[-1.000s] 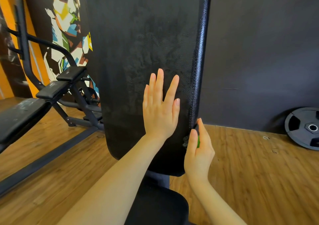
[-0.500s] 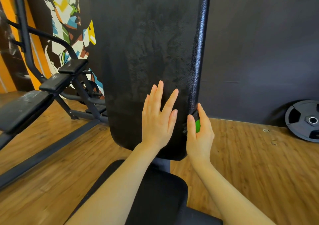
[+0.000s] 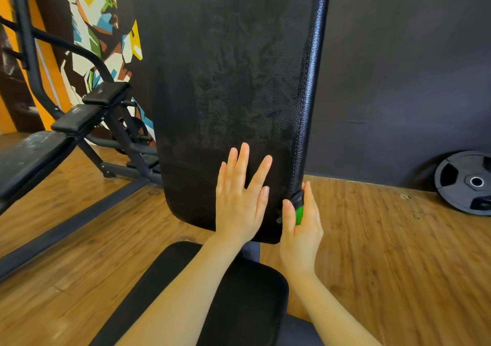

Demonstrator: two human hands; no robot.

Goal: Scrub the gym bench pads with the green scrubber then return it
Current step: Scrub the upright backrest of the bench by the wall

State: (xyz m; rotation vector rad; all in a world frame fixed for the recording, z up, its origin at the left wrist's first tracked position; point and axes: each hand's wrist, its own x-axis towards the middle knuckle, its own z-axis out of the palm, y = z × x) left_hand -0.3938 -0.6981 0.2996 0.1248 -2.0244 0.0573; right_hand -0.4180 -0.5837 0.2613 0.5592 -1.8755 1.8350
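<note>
The upright black back pad [image 3: 228,85] of the gym bench fills the middle of the view, its face smeared with wet streaks. My left hand [image 3: 240,199] lies flat against its lower part, fingers straight and spread. My right hand [image 3: 301,223] grips the green scrubber [image 3: 299,214] and holds it against the pad's lower right edge; only a strip of green and a dark top show between thumb and fingers. Below, the black seat pad [image 3: 239,292] lies partly under my forearms.
Another black bench [image 3: 29,159] with a metal frame stands to the left in front of a painted mural wall. A black weight plate [image 3: 467,182] leans on the dark wall at the right. Wooden floor surrounds the bench.
Both hands sit lower in the view, near the pad's bottom edge, and more green of the scrubber shows. The view tilted down, so the seat pad came into sight.
</note>
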